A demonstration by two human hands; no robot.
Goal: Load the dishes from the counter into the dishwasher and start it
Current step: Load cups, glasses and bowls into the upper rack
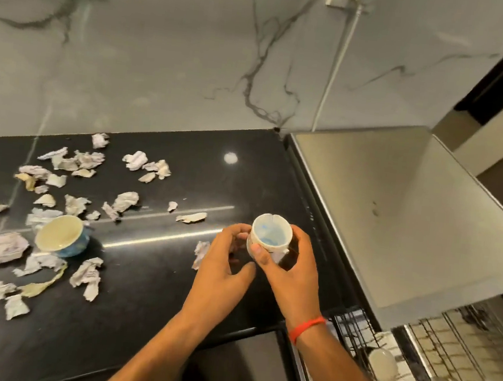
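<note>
My right hand [290, 264] grips a small white cup [270, 234] with a bluish inside, held upright just above the black counter [149, 319] near its right edge. My left hand [224, 257] is beside the cup on its left, fingers curled and apart, fingertips close to or touching the cup's side. A second cup [61, 234], cream inside and blue outside, lies tilted on the counter at the left among paper scraps. At the lower right the dishwasher's wire rack [362, 332] is pulled out, with pale dishes [382, 362] in it.
Several crumpled paper scraps [86, 275] litter the left half of the counter. The dishwasher's grey top [397, 205] adjoins the counter on the right. A marble wall stands behind, with a white cable [333, 75] hanging from a socket.
</note>
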